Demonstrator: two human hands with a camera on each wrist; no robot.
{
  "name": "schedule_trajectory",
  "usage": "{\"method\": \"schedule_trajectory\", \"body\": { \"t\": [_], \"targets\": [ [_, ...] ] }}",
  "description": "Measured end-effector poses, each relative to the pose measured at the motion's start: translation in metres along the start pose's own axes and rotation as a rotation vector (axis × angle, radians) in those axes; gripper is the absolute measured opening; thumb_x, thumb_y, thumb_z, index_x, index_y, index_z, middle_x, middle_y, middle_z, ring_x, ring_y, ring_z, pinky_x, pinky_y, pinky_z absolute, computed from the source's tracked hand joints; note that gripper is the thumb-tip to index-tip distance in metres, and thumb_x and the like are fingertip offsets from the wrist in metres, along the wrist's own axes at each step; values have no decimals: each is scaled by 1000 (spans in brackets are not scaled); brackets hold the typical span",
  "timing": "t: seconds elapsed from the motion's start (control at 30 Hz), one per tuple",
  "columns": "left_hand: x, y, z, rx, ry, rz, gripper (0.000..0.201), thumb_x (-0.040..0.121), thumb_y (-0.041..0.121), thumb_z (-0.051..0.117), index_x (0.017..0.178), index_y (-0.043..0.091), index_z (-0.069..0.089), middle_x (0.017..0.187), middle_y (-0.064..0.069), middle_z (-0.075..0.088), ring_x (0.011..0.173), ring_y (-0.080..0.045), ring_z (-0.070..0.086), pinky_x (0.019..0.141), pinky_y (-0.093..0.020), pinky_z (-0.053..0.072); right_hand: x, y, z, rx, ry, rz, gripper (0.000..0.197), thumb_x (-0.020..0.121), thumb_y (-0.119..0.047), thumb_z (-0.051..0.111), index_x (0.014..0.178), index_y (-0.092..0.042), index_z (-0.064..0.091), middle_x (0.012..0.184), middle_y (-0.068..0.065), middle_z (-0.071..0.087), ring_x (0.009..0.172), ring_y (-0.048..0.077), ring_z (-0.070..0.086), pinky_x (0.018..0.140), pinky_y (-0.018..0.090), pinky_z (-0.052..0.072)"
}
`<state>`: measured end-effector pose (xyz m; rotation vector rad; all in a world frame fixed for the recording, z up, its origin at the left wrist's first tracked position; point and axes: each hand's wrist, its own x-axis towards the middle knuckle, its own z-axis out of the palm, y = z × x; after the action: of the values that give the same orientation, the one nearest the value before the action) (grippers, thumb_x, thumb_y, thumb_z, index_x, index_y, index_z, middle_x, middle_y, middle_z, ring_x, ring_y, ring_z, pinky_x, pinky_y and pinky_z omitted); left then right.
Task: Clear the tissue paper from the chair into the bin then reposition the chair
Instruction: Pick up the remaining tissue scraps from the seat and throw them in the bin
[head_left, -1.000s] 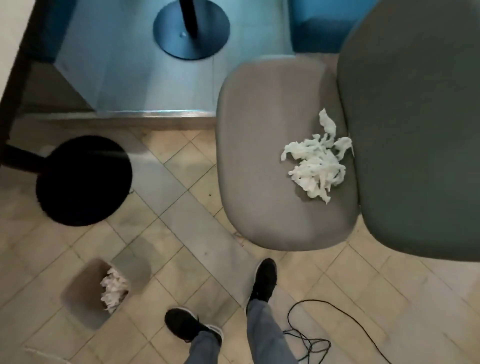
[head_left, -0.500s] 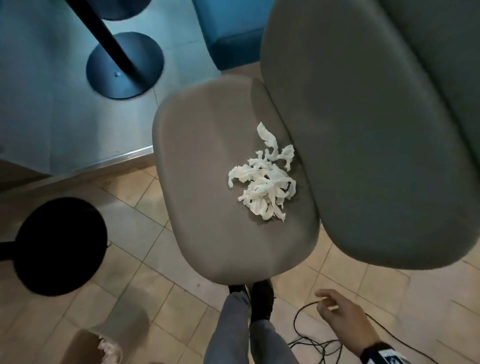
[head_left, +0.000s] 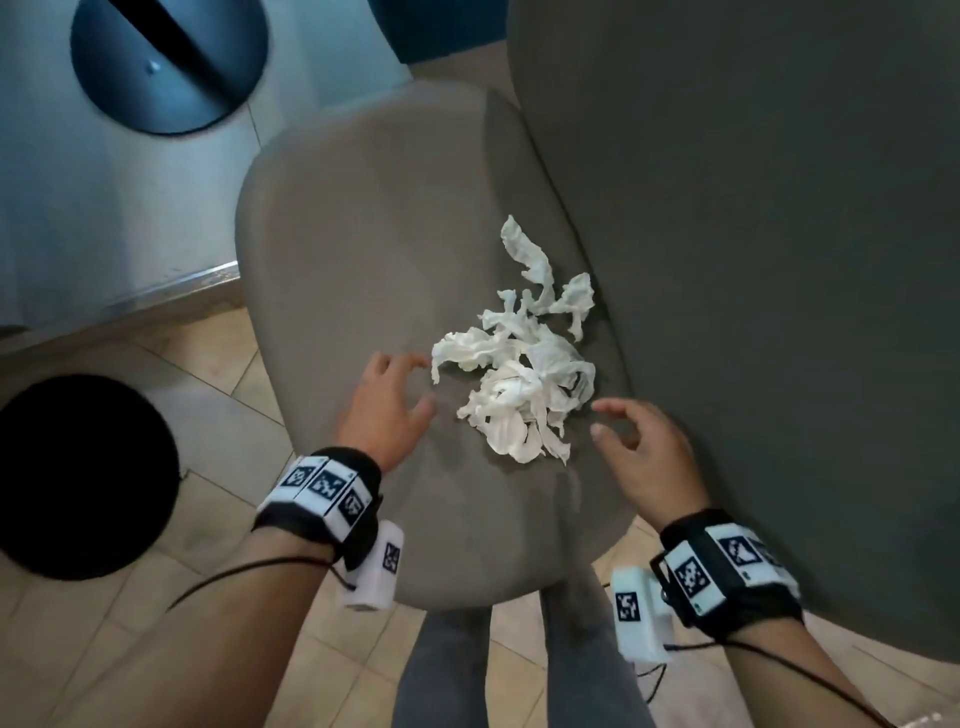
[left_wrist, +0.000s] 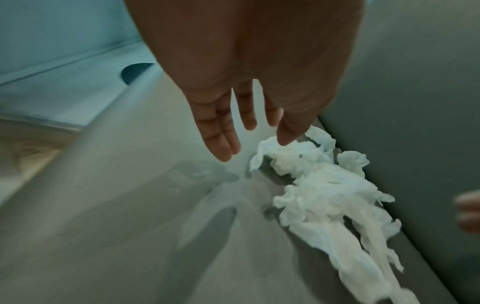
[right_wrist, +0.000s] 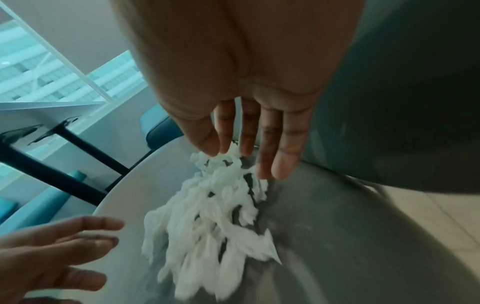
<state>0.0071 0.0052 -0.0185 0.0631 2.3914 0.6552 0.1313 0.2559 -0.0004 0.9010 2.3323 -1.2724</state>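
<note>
Both grips are released: my left hand (head_left: 384, 402) and right hand (head_left: 644, 452) hover with fingers spread on either side of the tissue paper (head_left: 524, 379), neither grasping it — contact, if any, I cannot confirm. The shredded heap lies on the chair seat (head_left: 363, 234), close against the backrest (head_left: 753, 260). Nothing cleared yet; binning and repositioning the chair remain — no bin in view.

This looks like an office lounge or cafeteria seating area: a grey upholstered chair (head_left: 363, 249), pedestal tables with round dark bases (head_left: 166, 67) and a white top (right_wrist: 49, 107), teal cushioned seating (right_wrist: 161, 127), tan floor tiles (head_left: 218, 358), and large windows (right_wrist: 39, 82).
</note>
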Motion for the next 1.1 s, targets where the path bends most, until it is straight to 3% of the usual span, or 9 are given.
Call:
{"method": "schedule_trajectory", "body": {
  "t": [0.1, 0.2, 0.4, 0.5, 0.57, 0.73, 0.9, 1.03, 1.1],
  "targets": [
    [35, 27, 11, 47, -9, -29, 53, 87, 41, 66, 135, 34, 45, 139, -2, 41, 106, -24, 58, 97, -44, 49, 49, -24, 3, 15, 58, -59, 28, 92, -16, 62, 119, -23, 63, 121, -4, 50, 84, 0, 55, 78, 15, 47],
    [58, 43, 25, 76, -14, -47, 53, 86, 49, 66, 133, 41, 44, 138, -2, 45, 109, -26, 58, 98, -47, 50, 95, -37, 12, -12, 55, -132, 43, 89, -13, 62, 130, -25, 56, 132, -3, 42, 98, 20, 60, 96, 37, 51],
    [66, 50, 42, -4, 56, -72, 19, 93, 21, 60, 108, 22, 70, 114, 1, 66, 97, -16, 61, 83, -25, 45, 141, -38, 26, -364, -46, -45, 57, 90, -20, 59, 142, -37, 41, 144, 0, 39, 112, 33, 56, 95, 39, 46],
    [61, 49, 33, -46, 163, -86, 23, 91, 12, 53, 102, 14, 73, 105, -2, 56, 92, -16, 50, 79, -18, 33, 144, -32, 29, -348, -21, -42, 34, 91, -15, 51, 122, -23, 61, 129, 8, 51, 109, 35, 58, 89, 40, 49],
    [61, 50, 23, -50, 259, -71, 26, 90, 7, 47, 94, 8, 73, 97, -6, 57, 86, -22, 54, 77, -27, 41, 140, -29, 28, -308, 0, -36, 25, 92, -18, 47, 108, -14, 66, 119, 10, 54, 102, 34, 57, 82, 37, 47],
    [77, 75, -6, -98, 357, -74, 26, 89, 11, 41, 68, 7, 56, 57, -1, 51, 51, -16, 43, 53, -29, 33, 118, -27, 13, -169, 49, 84, 37, 93, -30, 42, 60, -15, 37, 93, 12, 49, 97, 35, 53, 75, 34, 33],
    [106, 115, -6, -111, 318, 23, 30, 91, 42, 54, 76, 17, 60, 75, 7, 59, 64, -11, 56, 57, -27, 47, 104, -14, 13, -120, 55, 62, 50, 92, -41, 51, 51, -19, 33, 69, 1, 43, 74, 31, 50, 64, 32, 31],
    [134, 126, 15, 120, 189, 157, 6, 89, 21, 60, 86, 17, 60, 96, 3, 54, 82, -15, 52, 73, -28, 45, 105, -8, 24, -47, -53, 61, 22, 88, -15, 59, 73, -13, 43, 79, 3, 50, 73, 25, 46, 62, 28, 26],
    [144, 128, 28, 216, 90, 221, 19, 87, 19, 64, 105, 20, 58, 109, 2, 55, 94, -20, 54, 78, -31, 44, 105, -8, 28, -49, -137, 87, 18, 87, -12, 57, 92, -20, 41, 90, 4, 53, 76, 25, 51, 65, 29, 37]
  ]
}}
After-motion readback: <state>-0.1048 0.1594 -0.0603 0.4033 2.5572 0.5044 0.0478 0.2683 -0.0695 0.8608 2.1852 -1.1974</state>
